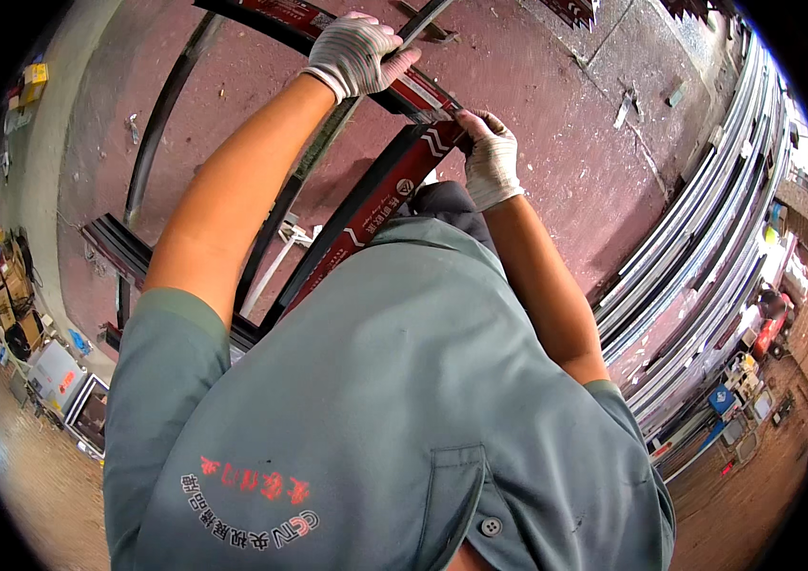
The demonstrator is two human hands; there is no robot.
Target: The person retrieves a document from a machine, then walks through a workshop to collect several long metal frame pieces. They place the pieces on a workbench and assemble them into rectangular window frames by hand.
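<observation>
In a striped work glove, my left hand (354, 59) is closed around a narrow dark metal bar (423, 21) at the top of the view. My right hand (490, 160), gloved too, grips the corner of a frame where two profiles meet. One is a dark metal profile with printed red film (380, 205), running from that corner down toward my body. The other, a similar red-filmed profile (275, 21), extends up and left beneath my left hand. Its fingertips press at the joint, where the contact is partly hidden.
Long metal profiles (699, 238) lie bundled along the right. A curved-looking dark bar (164, 124) and stacked profile ends (118, 243) are at the left. Scraps (625, 109) dot the reddish floor (556, 86). Boxes (14, 285) and a white case (57, 371) stand far left.
</observation>
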